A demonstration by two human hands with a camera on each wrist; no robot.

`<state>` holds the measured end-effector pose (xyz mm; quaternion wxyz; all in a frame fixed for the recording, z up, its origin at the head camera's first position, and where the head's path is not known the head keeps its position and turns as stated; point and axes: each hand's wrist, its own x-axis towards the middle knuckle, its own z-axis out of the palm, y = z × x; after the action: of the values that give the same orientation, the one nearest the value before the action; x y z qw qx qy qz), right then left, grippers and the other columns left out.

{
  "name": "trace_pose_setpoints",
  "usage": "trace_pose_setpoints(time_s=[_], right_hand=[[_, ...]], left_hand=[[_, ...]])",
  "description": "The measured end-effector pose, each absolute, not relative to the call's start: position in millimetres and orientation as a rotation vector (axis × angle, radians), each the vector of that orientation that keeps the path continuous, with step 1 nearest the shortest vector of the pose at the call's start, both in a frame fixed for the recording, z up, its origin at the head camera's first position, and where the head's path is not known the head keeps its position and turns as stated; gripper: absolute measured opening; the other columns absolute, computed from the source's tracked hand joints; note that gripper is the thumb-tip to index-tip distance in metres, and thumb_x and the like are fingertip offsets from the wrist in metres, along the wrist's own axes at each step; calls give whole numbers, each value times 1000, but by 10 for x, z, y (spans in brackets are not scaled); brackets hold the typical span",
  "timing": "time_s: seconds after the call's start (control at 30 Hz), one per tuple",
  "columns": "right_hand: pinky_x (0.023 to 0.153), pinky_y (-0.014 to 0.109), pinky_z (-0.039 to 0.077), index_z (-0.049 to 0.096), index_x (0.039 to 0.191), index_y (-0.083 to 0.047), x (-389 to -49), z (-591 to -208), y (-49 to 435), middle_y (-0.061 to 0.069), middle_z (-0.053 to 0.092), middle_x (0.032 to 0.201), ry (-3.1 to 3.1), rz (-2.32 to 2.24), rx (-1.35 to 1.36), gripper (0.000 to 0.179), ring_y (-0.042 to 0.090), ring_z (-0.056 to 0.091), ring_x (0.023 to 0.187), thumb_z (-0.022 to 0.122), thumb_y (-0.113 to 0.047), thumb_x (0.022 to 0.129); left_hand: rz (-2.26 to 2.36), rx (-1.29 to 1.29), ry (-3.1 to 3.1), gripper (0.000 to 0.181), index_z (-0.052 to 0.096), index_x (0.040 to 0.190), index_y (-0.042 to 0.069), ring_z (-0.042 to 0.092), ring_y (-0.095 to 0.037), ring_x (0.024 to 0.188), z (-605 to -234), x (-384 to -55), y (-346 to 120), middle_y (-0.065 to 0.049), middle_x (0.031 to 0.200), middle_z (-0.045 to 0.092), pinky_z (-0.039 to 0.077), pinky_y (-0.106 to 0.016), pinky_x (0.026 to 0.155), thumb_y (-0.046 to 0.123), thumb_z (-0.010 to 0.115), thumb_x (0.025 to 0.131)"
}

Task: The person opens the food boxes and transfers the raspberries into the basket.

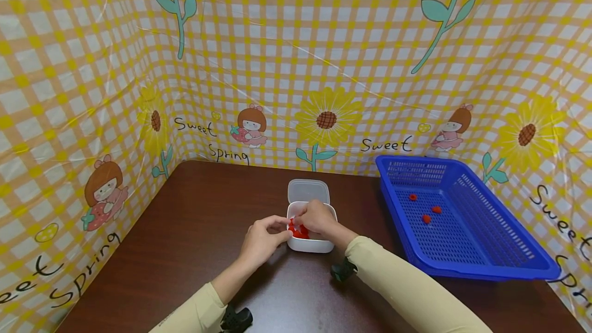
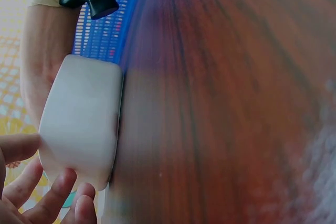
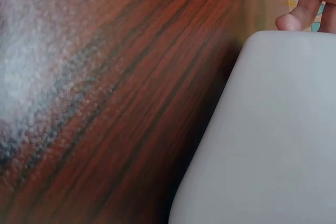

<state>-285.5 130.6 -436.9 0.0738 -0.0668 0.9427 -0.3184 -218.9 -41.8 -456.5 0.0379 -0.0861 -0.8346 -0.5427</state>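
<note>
Box (image 1: 311, 245), white and uncovered, stands on the table (image 1: 199, 209) in front of the person, with several red pieces (image 1: 300, 232) inside, toward its left side. A translucent lid (image 1: 308, 192) lies just behind it. The left hand (image 1: 260, 241) is at the box's left end, its fingers (image 2: 52, 198) loosely bent and touching the outside, not clenched. The right hand (image 1: 319, 218) reaches over the right side and down into the box, at the red pieces; its fingertips are partly hidden, so whether they grasp one I cannot tell. To the right, well apart from the box, sits a blue basket (image 1: 485, 273) with three red parts (image 1: 426, 218) on its mesh floor, near its left wall. Pale yellow sleeves (image 1: 398, 281) cover both forearms, and a checked cloth (image 1: 277, 55) with sunflowers hangs behind the table.
</note>
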Motion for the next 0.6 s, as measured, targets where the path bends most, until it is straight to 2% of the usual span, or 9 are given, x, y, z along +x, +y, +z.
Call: trace_pose_setpoints(time_s=[0.23,0.6], right_hand=[[58,22,46,81,86,-8,-2861,-4374,1294,3,74,80,2827,-995,-193,8,14,59,71,76,-14,85],[57,23,44,82,87,-6,-2852,-4357,1314,5,75,78,2786,-1114,-188,8,15,57,70,75,-11,86]], left_hand=[[-1656,-262,-2563,26,77,107,15,67,-10,78,-4563,-2192,-428,4,90,74,51,-30,66,25,79,84],[-1656,-253,-2566,25,77,107,16,66,-10,76,-4574,-2192,-414,5,89,73,51,-33,64,25,79,84]])
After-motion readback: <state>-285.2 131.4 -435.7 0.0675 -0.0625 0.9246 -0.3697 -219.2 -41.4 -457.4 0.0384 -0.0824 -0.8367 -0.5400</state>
